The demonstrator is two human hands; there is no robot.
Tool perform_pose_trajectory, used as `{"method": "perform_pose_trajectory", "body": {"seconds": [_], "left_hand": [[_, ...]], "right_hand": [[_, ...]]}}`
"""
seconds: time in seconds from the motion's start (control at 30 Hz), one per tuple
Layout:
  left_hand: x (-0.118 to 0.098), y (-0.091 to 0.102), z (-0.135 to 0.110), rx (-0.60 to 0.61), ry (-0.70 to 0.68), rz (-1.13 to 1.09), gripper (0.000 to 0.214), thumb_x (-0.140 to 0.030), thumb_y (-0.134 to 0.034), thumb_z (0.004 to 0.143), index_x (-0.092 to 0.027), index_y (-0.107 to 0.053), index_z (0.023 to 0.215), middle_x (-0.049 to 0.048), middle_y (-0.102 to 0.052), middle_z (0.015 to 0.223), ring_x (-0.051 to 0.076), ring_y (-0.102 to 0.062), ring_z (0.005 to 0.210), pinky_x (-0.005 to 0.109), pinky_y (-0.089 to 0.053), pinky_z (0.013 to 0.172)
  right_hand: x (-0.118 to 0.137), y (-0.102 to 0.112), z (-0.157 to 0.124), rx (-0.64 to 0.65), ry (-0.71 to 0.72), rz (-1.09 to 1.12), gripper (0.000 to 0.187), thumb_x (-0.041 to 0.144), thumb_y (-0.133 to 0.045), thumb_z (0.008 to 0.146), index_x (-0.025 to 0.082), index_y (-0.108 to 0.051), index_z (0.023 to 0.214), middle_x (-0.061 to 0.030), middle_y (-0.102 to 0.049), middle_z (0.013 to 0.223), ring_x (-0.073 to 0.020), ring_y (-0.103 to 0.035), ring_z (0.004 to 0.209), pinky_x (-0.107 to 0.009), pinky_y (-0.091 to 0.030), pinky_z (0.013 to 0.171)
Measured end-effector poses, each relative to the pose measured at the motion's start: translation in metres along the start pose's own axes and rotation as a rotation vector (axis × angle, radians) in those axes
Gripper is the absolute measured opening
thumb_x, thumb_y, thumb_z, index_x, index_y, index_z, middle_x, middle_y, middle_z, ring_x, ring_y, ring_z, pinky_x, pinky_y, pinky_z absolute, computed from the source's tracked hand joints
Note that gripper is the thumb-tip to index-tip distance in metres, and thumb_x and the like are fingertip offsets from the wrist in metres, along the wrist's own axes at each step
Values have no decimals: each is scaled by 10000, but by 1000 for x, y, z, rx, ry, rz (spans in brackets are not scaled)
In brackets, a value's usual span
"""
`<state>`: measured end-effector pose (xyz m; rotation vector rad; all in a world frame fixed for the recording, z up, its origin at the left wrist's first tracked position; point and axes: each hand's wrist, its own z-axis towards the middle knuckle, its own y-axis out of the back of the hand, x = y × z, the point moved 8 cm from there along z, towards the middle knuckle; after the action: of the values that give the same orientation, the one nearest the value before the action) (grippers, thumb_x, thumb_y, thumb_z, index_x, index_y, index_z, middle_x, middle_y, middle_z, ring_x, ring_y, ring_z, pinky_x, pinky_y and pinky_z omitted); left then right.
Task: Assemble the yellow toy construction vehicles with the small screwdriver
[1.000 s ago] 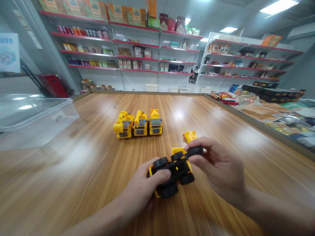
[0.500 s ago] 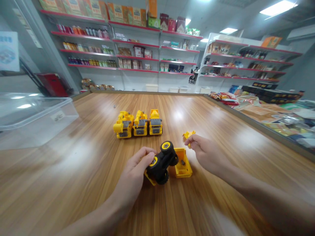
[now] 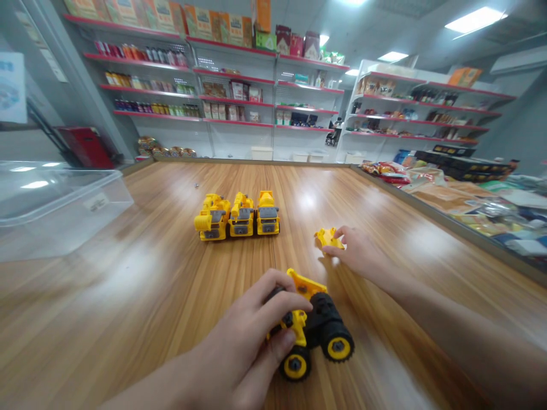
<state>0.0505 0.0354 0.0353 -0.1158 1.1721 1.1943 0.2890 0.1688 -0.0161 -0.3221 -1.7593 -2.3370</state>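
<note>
My left hand [image 3: 260,336] is wrapped round the front of a toy truck chassis [image 3: 325,322], black with yellow parts and black wheels with yellow hubs. Its front end is partly hidden by my fingers. Behind the chassis lies a yellow dump bed [image 3: 304,283], partly covered by it. Further right, my right hand [image 3: 356,250] pinches the edge of a small yellow plastic part [image 3: 328,238] just above or on the table. Beyond my left hand three yellow toy trucks stand in a row: a left one [image 3: 212,217], a middle one [image 3: 241,215] and a right one [image 3: 268,213].
The wooden table [image 3: 171,296] has a raised edge. A clear plastic bin [image 3: 64,213] stands at the left. A tiny metallic piece [image 3: 196,185] lies near the back. Packaged goods [image 3: 453,193] lie beyond the right edge, and stocked shelves [image 3: 233,73] line the far wall.
My left hand has turned the truck chassis from underside-up to wheels-down and brought it nearer to me. My right hand has taken hold of the small yellow part.
</note>
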Motion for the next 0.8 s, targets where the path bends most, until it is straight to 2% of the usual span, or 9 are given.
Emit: {"method": "perform_pose_trajectory", "body": {"seconds": [0.17,0.37,0.43,0.5,0.6,0.67,0.8], "left_hand": [[-8,-4,-1,95,-82,8,400,-94,-460,849,-217,-544,1221,119,-523,1156,239,-529,1022,384,-483,880],[-9,0,-2,28,-72,-1,402,-81,-472,839,-215,-569,1206,117,-541,1133,245,-542,1028,382,-488,889],[-10,3,-4,-2,-43,-25,366,-120,-502,849,-235,-585,1186,109,-557,1103,245,-555,1001,361,-505,856],[-10,2,-6,9,-20,-57,311,-192,-534,857,-256,-611,1151,102,-575,1065,246,-573,945,346,-521,810],[-13,-5,-8,81,-54,-86,272,-302,-520,878,-261,-652,1112,108,-599,1018,255,-592,880,358,-523,788],[-13,-9,-8,119,-84,-76,282,-312,-511,882,-253,-658,1115,109,-601,1009,253,-593,876,361,-517,792],[-8,-7,-2,135,-60,-1,307,-179,-508,852,-221,-627,1132,102,-565,1040,237,-567,922,362,-499,822]], "right_hand": [[2,1,0,0,37,2,391,500,-679,773,174,-635,983,-92,-676,913,-238,-637,807,-298,-422,642],[18,9,-3,33,142,22,347,548,-668,776,201,-669,762,-39,-688,716,-203,-629,644,-286,-408,555],[26,16,-3,25,206,30,250,447,-635,836,206,-701,815,-52,-718,807,-220,-656,734,-314,-462,640],[34,22,-5,21,282,43,178,276,-597,863,225,-719,982,-58,-720,1046,-233,-664,931,-342,-489,810],[47,22,-11,75,428,50,490,47,-551,786,281,-663,1202,-20,-580,1361,-233,-596,1162,-359,-453,987],[52,19,-16,128,513,44,596,-22,-531,732,306,-660,1212,-1,-538,1409,-236,-581,1197,-365,-451,1013],[55,19,-20,160,553,43,522,-21,-559,724,294,-713,1110,-8,-586,1351,-236,-606,1160,-354,-464,1004]]}}
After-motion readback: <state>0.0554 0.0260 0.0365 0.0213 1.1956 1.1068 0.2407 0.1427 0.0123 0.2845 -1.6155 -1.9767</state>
